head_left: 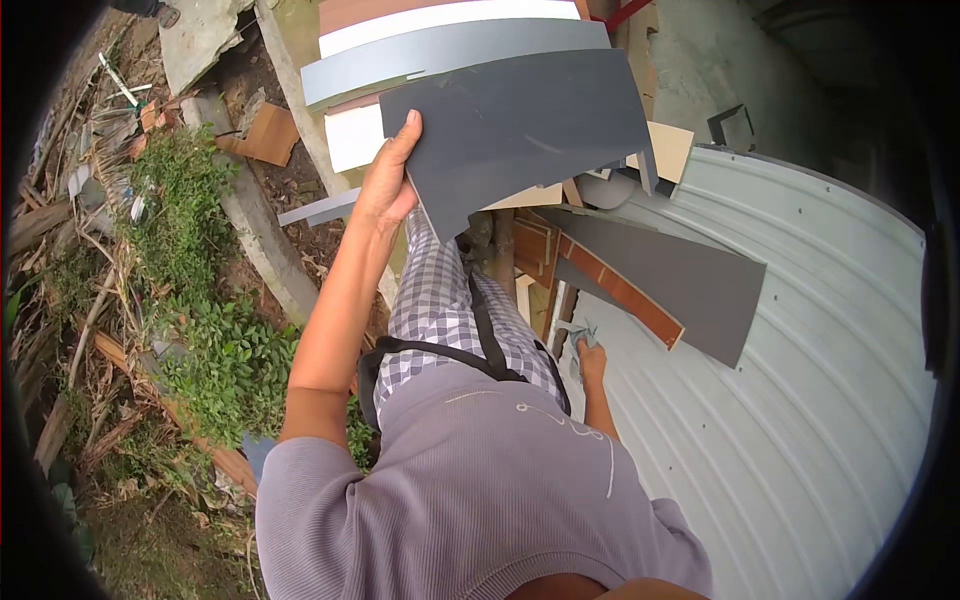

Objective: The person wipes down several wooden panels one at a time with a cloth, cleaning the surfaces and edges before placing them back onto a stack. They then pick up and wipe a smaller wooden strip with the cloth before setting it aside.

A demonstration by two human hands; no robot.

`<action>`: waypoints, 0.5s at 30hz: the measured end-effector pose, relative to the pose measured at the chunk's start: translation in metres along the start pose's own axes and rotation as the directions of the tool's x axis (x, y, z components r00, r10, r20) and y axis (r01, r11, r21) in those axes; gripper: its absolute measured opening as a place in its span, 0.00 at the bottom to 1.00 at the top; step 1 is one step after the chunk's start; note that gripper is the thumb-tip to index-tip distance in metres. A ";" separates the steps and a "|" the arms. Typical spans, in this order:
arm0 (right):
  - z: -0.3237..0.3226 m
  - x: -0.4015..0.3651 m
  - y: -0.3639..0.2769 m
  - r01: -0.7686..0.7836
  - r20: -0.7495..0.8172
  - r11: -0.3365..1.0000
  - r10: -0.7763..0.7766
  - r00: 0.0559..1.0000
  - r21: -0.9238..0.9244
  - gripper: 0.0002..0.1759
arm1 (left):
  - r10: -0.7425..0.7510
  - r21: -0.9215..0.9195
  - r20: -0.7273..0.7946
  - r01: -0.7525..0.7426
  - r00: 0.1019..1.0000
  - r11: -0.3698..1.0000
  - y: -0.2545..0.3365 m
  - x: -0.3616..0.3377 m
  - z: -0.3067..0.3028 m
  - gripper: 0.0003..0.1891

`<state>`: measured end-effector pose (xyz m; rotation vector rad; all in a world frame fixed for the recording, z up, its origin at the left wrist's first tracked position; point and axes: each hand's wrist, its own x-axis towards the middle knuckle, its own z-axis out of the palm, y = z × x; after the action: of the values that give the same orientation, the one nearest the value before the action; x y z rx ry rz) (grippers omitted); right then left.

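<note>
A dark grey panel (530,120) with an angled lower edge is held up at the top centre. My left hand (390,175) is closed on its left edge, thumb on the face and the other fingers hidden behind. Beyond it lie a light grey curved strip (450,55) and a white board (352,140). My right hand (592,357) is low beside the corrugated metal sheet, closed around a small crumpled grey-green cloth (582,334). Near that hand, a brown strip (625,290) rests across a large grey board (700,285).
Pale corrugated metal sheeting (800,370) fills the right side. Green plants (225,350), a curved concrete edge (262,235) and dry debris lie at the left. A brown board piece (270,135) sits on the soil. Part of another person's foot (167,15) shows at the top left.
</note>
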<state>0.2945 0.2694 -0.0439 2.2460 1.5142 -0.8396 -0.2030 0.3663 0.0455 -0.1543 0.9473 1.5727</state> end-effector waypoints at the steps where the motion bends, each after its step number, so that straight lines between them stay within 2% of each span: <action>1: 0.000 0.000 -0.010 0.001 0.011 1.000 -0.002 1.000 0.027 0.29 | -0.010 -0.042 0.025 0.011 1.000 0.999 0.004 0.019 -0.002 0.24; 5: -0.005 0.006 -0.053 -0.004 0.053 0.995 -0.002 0.999 0.104 0.31 | -0.067 -0.141 0.082 0.079 0.994 0.987 0.012 0.094 -0.019 0.24; 9: -0.009 0.009 -0.081 -0.047 0.093 0.985 0.032 0.995 0.167 0.32 | -0.070 -0.117 0.082 0.079 0.994 0.990 0.009 0.152 -0.039 0.25; 11: -0.005 0.008 -0.087 -0.044 0.016 0.975 0.042 0.999 0.218 0.26 | -0.105 -0.126 0.114 0.119 0.988 0.985 0.010 0.172 -0.050 0.25; 14: 0.015 0.005 -0.076 -0.021 -0.050 0.971 0.034 0.998 0.240 0.27 | -0.144 -0.093 0.142 0.159 0.979 0.983 0.008 0.194 -0.068 0.27; 15: 0.019 -0.001 -0.072 -0.044 -0.045 0.968 0.057 0.997 0.247 0.27 | -0.166 -0.068 0.094 0.173 0.982 0.983 0.009 0.197 -0.072 0.27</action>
<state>0.2224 0.2867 -0.0536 2.4884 1.4370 -1.0100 -0.2912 0.4717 -0.1129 -0.2118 0.7857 1.4465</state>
